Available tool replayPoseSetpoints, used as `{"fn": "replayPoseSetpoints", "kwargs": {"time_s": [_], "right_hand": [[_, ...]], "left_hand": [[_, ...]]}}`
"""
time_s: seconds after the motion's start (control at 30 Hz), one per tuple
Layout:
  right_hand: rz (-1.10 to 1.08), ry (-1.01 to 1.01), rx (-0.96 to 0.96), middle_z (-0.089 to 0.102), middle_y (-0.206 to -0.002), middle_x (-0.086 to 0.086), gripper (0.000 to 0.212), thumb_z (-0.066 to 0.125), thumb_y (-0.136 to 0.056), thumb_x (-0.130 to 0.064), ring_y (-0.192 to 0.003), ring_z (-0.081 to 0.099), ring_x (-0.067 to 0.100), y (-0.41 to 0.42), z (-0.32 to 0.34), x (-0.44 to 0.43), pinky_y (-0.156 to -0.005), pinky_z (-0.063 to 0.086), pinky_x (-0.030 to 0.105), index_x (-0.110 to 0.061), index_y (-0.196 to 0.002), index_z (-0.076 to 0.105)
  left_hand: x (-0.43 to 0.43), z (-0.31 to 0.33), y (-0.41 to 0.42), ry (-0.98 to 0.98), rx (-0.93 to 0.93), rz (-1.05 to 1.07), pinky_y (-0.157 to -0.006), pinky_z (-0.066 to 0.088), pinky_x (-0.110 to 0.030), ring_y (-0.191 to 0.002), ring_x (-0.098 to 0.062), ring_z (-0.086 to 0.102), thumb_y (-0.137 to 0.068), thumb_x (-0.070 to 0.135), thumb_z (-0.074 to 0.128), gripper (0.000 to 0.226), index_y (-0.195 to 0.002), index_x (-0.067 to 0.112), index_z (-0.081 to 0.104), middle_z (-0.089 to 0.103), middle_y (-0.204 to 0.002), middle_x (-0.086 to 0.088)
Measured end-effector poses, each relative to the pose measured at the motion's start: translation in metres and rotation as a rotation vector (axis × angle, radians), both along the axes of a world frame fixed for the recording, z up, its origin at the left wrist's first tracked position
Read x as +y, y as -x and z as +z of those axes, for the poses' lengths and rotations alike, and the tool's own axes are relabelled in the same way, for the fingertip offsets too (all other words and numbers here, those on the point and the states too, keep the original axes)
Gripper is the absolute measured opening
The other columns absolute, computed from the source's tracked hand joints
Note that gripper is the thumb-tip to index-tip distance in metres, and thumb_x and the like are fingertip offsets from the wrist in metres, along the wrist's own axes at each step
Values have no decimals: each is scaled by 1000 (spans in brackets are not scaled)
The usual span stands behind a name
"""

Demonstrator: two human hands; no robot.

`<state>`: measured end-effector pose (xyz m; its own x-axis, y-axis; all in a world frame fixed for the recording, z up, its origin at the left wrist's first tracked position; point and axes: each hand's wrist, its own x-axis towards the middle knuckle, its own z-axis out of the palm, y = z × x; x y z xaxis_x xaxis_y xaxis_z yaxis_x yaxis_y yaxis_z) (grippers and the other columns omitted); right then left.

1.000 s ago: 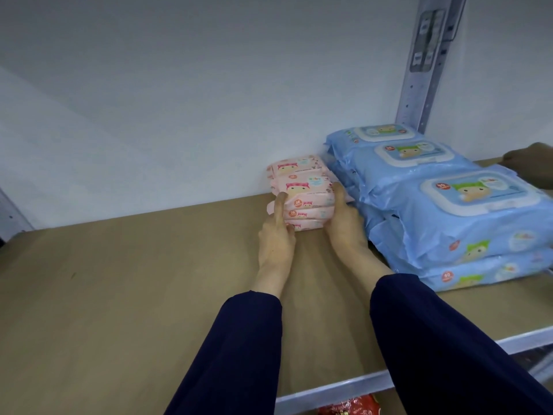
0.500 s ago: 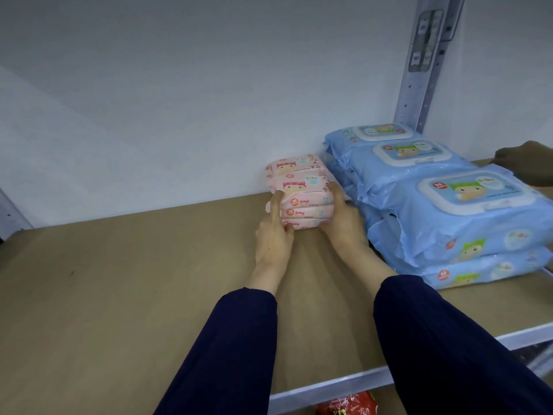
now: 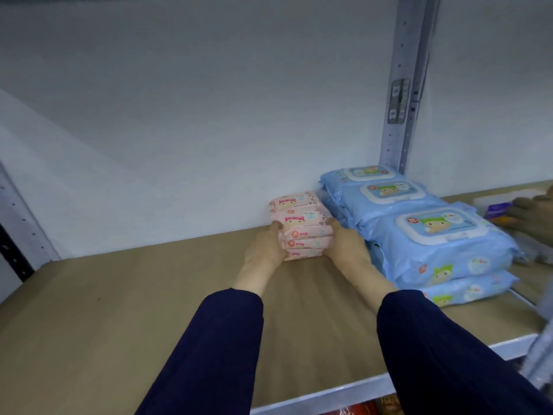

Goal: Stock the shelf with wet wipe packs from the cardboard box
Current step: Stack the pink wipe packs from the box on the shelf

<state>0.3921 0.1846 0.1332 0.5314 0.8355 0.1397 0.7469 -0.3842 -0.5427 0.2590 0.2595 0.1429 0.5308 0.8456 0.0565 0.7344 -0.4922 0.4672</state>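
Observation:
A stack of small pink wet wipe packs stands on the brown shelf board, close to the white back wall. My left hand grips the stack's left side, thumb at its upper corner. My right hand grips its right side, squeezed between the pink stack and the large blue wet wipe packs. The blue packs lie stacked in a row from the back wall to the shelf's front. The cardboard box is out of view.
A grey metal upright rises behind the blue packs. Another person's hand touches purple items on the neighbouring shelf at the far right. The shelf's pale metal front rail runs below my sleeves, with red goods beneath it.
My left hand has slid from the front of the pink stack to its left side. Both hands stay on the stack. The other person's hand at the right has shifted.

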Motion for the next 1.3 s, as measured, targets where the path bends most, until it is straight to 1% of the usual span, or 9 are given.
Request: {"fn": "replayPoseSetpoints", "kwargs": {"time_s": [0.17, 0.27, 0.33, 0.57, 0.7, 0.8, 0.97, 1.17, 1.3], "right_hand": [[-16, 98, -97, 58, -119, 14, 30, 49, -89, -13, -109, 55, 30, 12, 17, -22, -82, 46, 32, -9, -119, 53], [9, 104, -104, 57, -120, 12, 26, 56, -85, -14, -108, 56, 28, 22, 20, -44, -82, 45, 28, -9, -111, 59], [31, 96, -63, 61, -116, 11, 27, 59, -82, -15, -106, 58, 27, 34, 20, -66, -84, 46, 29, -10, -108, 62], [169, 157, -52, 68, -105, 12, 28, 66, -80, -24, -104, 60, 26, 80, 16, -164, -82, 44, 27, -15, -106, 67], [249, 185, -2, 67, -87, 3, 23, 68, -81, -28, -84, 59, 17, 104, -7, -211, -71, 40, 25, -18, -102, 66], [274, 252, 31, 60, -81, -6, 23, 68, -80, -29, -91, 62, 16, 119, -44, -235, -79, 44, 25, -22, -102, 67], [298, 454, 80, 68, -109, 2, 26, 61, -84, -25, -104, 62, 21, 145, -131, -257, -80, 46, 24, -23, -110, 65], [327, 708, 135, 58, -125, 8, 37, 61, -84, -30, -112, 56, 23, 162, -225, -266, -83, 43, 25, -17, -119, 57], [376, 819, 126, 53, -130, 9, 43, 59, -85, -28, -118, 51, 24, 174, -269, -260, -88, 41, 29, -18, -126, 50]], "left_hand": [[-20, 30, 26, 94, 111, -3, -90, 45, -32, -111, -23, 54, -87, 21, 55, 42, -127, 16, 46, 55, -123, -5], [-47, 44, 51, 115, 231, -93, -87, 40, -27, -104, -20, 52, -87, 25, 60, 36, -121, 16, 50, 53, -119, -7], [-71, 48, 71, 109, 275, -126, -88, 39, -25, -108, -20, 52, -87, 27, 62, 44, -127, 14, 49, 53, -125, -7], [-185, 24, 137, 218, 279, -262, -86, 38, -22, -113, -19, 53, -88, 37, 59, 47, -130, 19, 47, 51, -132, -1], [-233, -13, 167, 277, 304, -316, -93, 40, -24, -115, -14, 53, -86, 44, 58, 48, -130, 29, 46, 51, -133, 5], [-250, -49, 184, 354, 307, -310, -93, 38, -22, -117, -13, 50, -88, 43, 56, 47, -131, 28, 46, 50, -134, 3], [-260, -129, 207, 523, 345, -215, -91, 39, -22, -118, -14, 50, -89, 41, 56, 47, -131, 21, 48, 52, -133, 1], [-260, -227, 227, 764, 405, 26, -93, 38, -24, -120, -20, 49, -89, 40, 57, 47, -129, 17, 49, 51, -132, -6], [-264, -276, 242, 842, 439, 184, -97, 38, -25, -124, -22, 46, -91, 28, 55, 42, -130, 12, 47, 46, -137, -8]]}}
